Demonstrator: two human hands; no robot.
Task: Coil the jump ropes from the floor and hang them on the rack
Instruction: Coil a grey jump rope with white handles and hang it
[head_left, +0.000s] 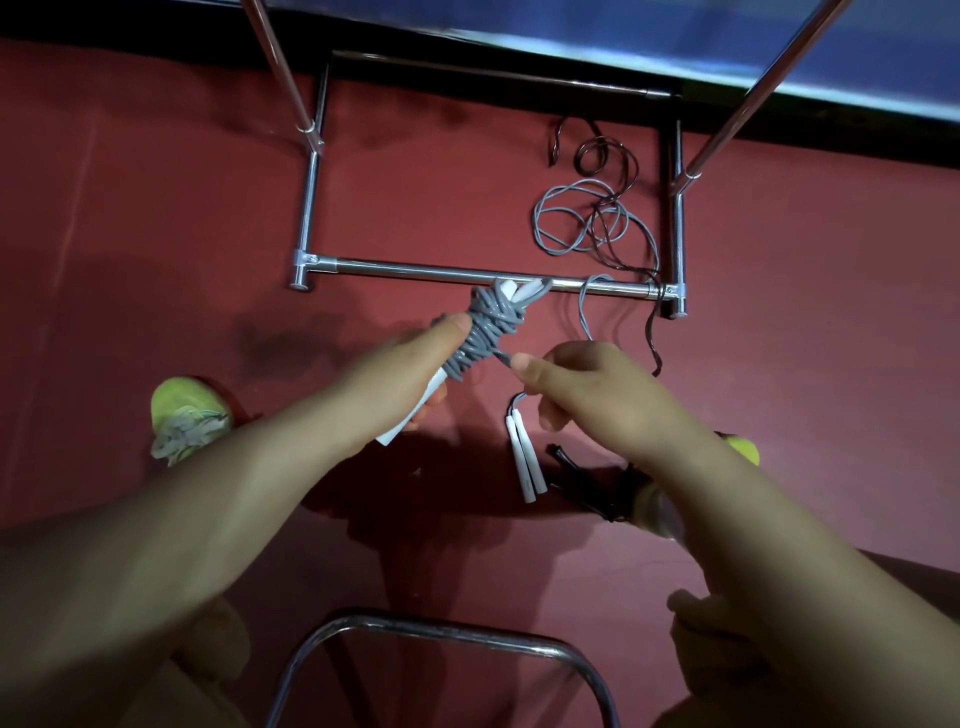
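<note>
1. Left hand (410, 374): fingers curled round white handles of coiled grey rope (488, 327), held above the floor (156, 208).
2. Right hand (587, 389): fingers pinching that rope's loose end.
3. Uncoiled ropes (592, 218) lying on floor inside rack (415, 270) base.

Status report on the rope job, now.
Left hand grips coiled grey rope; right hand pinches its tail. Two ropes loose on floor. Nothing blocking.
</note>
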